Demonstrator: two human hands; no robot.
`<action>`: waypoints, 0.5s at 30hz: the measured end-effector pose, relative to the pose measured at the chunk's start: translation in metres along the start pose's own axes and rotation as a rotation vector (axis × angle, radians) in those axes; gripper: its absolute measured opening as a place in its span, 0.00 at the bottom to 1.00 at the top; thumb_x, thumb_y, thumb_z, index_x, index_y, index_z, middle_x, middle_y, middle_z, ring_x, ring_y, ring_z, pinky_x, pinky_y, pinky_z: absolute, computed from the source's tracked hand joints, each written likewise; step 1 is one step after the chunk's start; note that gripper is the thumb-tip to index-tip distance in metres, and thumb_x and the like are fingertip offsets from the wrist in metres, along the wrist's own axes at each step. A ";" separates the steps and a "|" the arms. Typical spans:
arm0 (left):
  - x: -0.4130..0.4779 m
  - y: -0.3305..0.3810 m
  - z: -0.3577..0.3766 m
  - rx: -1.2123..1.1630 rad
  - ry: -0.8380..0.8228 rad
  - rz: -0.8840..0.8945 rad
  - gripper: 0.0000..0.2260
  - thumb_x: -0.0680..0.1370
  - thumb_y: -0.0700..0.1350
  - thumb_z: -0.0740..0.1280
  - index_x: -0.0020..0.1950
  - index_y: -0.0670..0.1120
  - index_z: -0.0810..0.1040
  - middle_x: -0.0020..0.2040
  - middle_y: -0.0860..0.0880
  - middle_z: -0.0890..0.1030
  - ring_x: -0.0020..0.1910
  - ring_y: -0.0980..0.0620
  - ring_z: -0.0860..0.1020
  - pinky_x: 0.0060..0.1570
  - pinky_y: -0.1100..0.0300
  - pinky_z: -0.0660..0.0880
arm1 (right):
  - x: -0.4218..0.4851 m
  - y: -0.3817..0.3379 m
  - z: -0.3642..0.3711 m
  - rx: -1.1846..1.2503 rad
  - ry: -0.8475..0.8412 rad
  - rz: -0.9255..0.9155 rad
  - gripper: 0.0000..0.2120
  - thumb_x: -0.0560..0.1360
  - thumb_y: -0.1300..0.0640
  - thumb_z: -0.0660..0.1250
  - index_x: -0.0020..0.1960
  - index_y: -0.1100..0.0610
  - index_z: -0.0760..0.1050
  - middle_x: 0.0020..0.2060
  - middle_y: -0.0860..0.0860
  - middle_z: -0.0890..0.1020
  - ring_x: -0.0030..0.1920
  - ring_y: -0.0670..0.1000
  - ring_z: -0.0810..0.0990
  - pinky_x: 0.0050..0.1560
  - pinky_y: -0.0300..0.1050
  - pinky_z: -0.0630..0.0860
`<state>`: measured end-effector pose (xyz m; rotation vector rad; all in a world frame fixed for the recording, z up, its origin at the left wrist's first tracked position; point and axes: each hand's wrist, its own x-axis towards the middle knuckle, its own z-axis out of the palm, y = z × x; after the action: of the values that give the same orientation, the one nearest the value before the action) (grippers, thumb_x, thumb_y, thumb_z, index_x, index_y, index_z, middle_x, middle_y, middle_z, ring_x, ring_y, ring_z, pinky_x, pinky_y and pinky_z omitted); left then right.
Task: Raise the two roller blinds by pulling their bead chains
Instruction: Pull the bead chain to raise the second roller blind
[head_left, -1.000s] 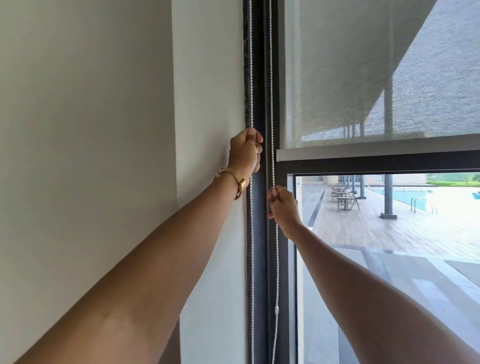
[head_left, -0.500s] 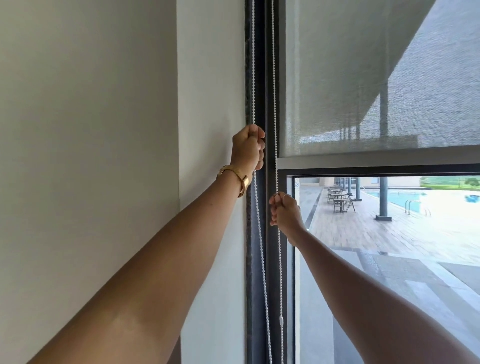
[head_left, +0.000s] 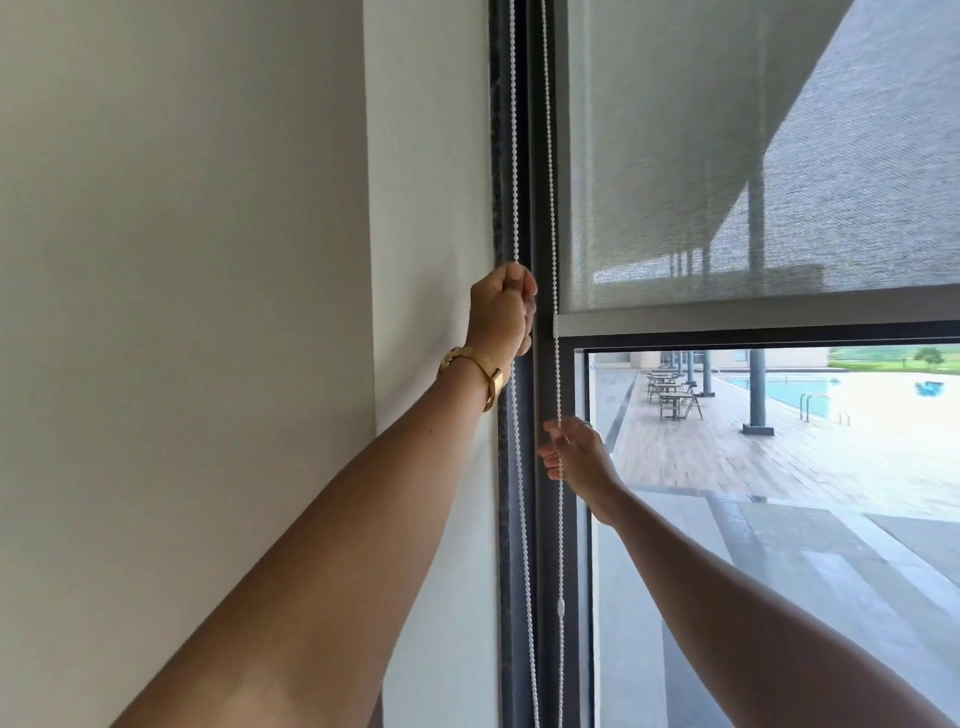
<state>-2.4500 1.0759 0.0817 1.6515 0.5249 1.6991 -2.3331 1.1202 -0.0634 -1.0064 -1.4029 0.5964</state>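
Observation:
A grey mesh roller blind (head_left: 727, 156) covers the upper window, and its bottom bar (head_left: 753, 312) hangs just above the dark transom. The white bead chain (head_left: 555, 208) hangs as two strands along the dark window frame. My left hand (head_left: 501, 312), with a gold watch at the wrist, is fisted around the left strand at the height of the bottom bar. Lower down, my right hand (head_left: 574, 452) is at the right strand with its fingers loosened and apart; the strand lies against them. A small chain connector (head_left: 561, 605) sits on that strand below. No second blind is in view.
A plain white wall (head_left: 208, 312) and its corner fill the left half. The dark window frame (head_left: 540, 519) runs vertically between the strands. Through the glass I see a paved terrace with tables, pillars and a pool.
My right hand has gone from a fist on the right strand to loose, spread fingers. The left hand keeps its grip at about the same height. The blind's bottom bar has hardly shifted.

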 end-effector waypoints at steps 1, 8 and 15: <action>-0.001 0.000 0.000 0.004 0.007 0.000 0.18 0.80 0.38 0.49 0.32 0.48 0.67 0.20 0.56 0.63 0.19 0.57 0.56 0.21 0.70 0.54 | -0.002 0.001 0.000 -0.003 0.005 0.005 0.10 0.81 0.62 0.53 0.55 0.63 0.71 0.33 0.54 0.74 0.32 0.50 0.70 0.33 0.41 0.68; -0.009 -0.002 0.004 0.040 0.085 0.042 0.18 0.80 0.37 0.49 0.31 0.47 0.67 0.25 0.49 0.62 0.18 0.57 0.57 0.20 0.69 0.53 | -0.004 0.002 0.001 0.008 0.026 0.013 0.14 0.79 0.69 0.48 0.49 0.64 0.72 0.29 0.54 0.70 0.29 0.50 0.67 0.30 0.41 0.65; -0.013 -0.003 0.002 0.066 0.143 0.014 0.18 0.73 0.31 0.47 0.30 0.47 0.66 0.26 0.48 0.63 0.18 0.57 0.58 0.21 0.68 0.54 | -0.003 -0.002 0.006 -0.034 0.019 0.035 0.14 0.78 0.69 0.48 0.47 0.64 0.72 0.29 0.55 0.71 0.29 0.50 0.68 0.30 0.42 0.65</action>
<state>-2.4480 1.0680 0.0711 1.5894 0.6455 1.8374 -2.3394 1.1177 -0.0637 -1.0633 -1.3851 0.5887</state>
